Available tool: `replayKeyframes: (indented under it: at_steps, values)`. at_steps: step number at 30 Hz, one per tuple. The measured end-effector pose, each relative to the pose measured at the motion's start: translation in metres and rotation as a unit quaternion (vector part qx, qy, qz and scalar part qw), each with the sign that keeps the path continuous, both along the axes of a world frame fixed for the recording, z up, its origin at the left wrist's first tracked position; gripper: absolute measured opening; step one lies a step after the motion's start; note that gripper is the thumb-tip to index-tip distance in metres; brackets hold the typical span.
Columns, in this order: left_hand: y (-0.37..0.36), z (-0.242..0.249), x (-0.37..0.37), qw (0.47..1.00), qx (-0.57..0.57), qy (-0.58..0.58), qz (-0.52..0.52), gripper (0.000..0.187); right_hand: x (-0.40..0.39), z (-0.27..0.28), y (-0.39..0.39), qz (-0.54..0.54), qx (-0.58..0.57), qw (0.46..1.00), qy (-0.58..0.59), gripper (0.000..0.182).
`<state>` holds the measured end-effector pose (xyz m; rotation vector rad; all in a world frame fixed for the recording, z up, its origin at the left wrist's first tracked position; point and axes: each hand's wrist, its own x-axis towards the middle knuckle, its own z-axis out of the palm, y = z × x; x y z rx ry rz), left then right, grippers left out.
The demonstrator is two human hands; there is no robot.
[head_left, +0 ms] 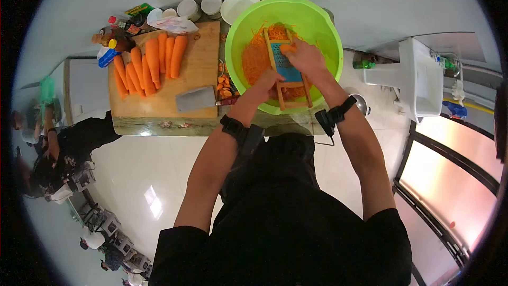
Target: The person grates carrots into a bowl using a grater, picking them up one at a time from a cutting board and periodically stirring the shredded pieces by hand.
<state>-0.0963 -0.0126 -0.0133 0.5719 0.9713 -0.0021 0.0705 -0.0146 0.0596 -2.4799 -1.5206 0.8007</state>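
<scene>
A wooden-framed grater (283, 63) with a blue plate leans inside a large green basin (231, 47). Shredded carrot (255, 59) lies in the basin around and under it. My left hand (268, 82) is closed on the left side of the grater's frame, low on the grater. My right hand (307, 59) is closed around a piece of carrot (287, 49) and presses it on the upper part of the grater plate. Most of that piece is hidden by my fingers.
Whole peeled carrots (152, 61) and a cleaver (196, 99) lie on a wooden board (206, 47) at left. Carrot scraps (226, 87) sit between board and basin. Jars (188, 9), a white bowl (239, 6) and bottles stand behind. A sink (427, 79) is right; people are far left.
</scene>
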Motion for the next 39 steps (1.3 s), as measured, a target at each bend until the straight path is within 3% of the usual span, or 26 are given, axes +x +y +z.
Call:
replayKeyframes:
  at_steps: [2,3,5,8,9,10,11,14,17,18,20,21,23,25,27,29,30,32,33,35,39]
  values:
    - [0.007,0.018,0.001,0.988,-0.027,0.086,0.126,0.034,-0.002,0.002,-0.002,-0.004,-0.01,1.0,0.0,0.051]
    - [0.012,0.015,0.005,0.988,-0.022,0.085,0.124,0.034,-0.005,-0.004,-0.004,0.005,0.005,1.0,-0.01,0.05]
    - [0.019,-0.017,0.02,0.961,-0.042,0.247,0.118,0.054,-0.01,0.001,-0.009,0.013,0.019,1.0,-0.02,0.05]
    - [0.004,-0.164,0.025,0.973,-0.005,0.206,0.107,0.044,-0.019,0.025,-0.015,0.028,0.034,0.999,0.0,0.039]
    - [0.002,-0.153,0.022,0.972,-0.005,0.207,0.108,0.044,-0.019,0.029,-0.017,0.064,0.043,0.997,-0.015,0.037]
    - [-0.002,-0.125,0.018,0.862,0.3,0.339,-0.227,0.049,-0.019,0.031,-0.02,0.099,0.051,0.993,-0.031,0.034]
    - [-0.004,-0.101,0.017,0.549,0.535,0.392,-0.508,0.056,-0.018,0.034,-0.025,0.101,0.051,0.993,-0.033,0.034]
    - [-0.001,-0.07,0.026,0.516,0.535,0.369,-0.558,0.062,-0.019,0.04,-0.038,0.125,0.089,0.988,-0.003,0.03]
    - [-0.003,-0.048,0.033,0.466,0.522,0.331,-0.633,0.074,-0.025,0.049,-0.048,0.055,-0.003,0.998,-0.027,0.025]
    - [-0.001,-0.036,0.035,0.471,0.52,0.331,-0.631,0.074,-0.027,0.064,-0.051,0.063,-0.017,0.998,-0.003,0.027]
    - [0.001,-0.02,0.037,0.616,0.424,0.368,-0.552,0.076,-0.034,0.074,-0.058,0.077,-0.035,0.996,0.022,0.03]
    - [-0.001,-0.022,0.036,0.619,0.422,0.369,-0.55,0.076,-0.037,0.075,-0.059,0.079,-0.035,0.996,0.003,0.029]
    - [-0.005,-0.025,0.034,0.768,0.386,0.391,-0.328,0.071,-0.037,0.065,-0.057,0.083,-0.037,0.996,-0.015,0.028]
    - [-0.014,-0.039,0.03,0.743,0.435,0.399,-0.315,0.064,-0.035,0.034,-0.056,0.122,0.033,0.991,-0.042,0.028]
    - [-0.018,-0.041,0.031,0.713,0.488,0.403,-0.302,0.058,-0.026,0.012,-0.041,0.13,0.02,0.989,-0.063,0.028]
    - [-0.019,-0.025,0.031,0.656,0.515,0.424,-0.352,0.041,-0.019,0.004,-0.019,0.137,0.009,0.987,-0.083,0.028]
    - [-0.017,-0.025,0.032,0.657,0.514,0.423,-0.355,0.041,-0.016,0.007,-0.008,0.132,0.02,0.989,-0.07,0.029]
    - [-0.013,-0.027,0.033,0.78,0.405,0.392,-0.271,0.036,-0.011,-0.003,0.009,0.123,0.027,0.99,-0.055,0.029]
    - [-0.009,-0.037,0.035,0.779,0.408,0.393,-0.27,0.036,-0.009,-0.016,0.022,0.111,0.047,0.989,-0.082,0.028]
    - [-0.02,-0.062,0.026,0.659,0.535,0.377,-0.371,0.041,-0.006,-0.029,0.038,0.094,0.059,0.989,-0.1,0.027]
    - [-0.017,-0.025,0.027,0.616,0.549,0.41,-0.389,0.044,-0.003,-0.028,0.063,0.096,0.016,0.992,-0.079,0.028]
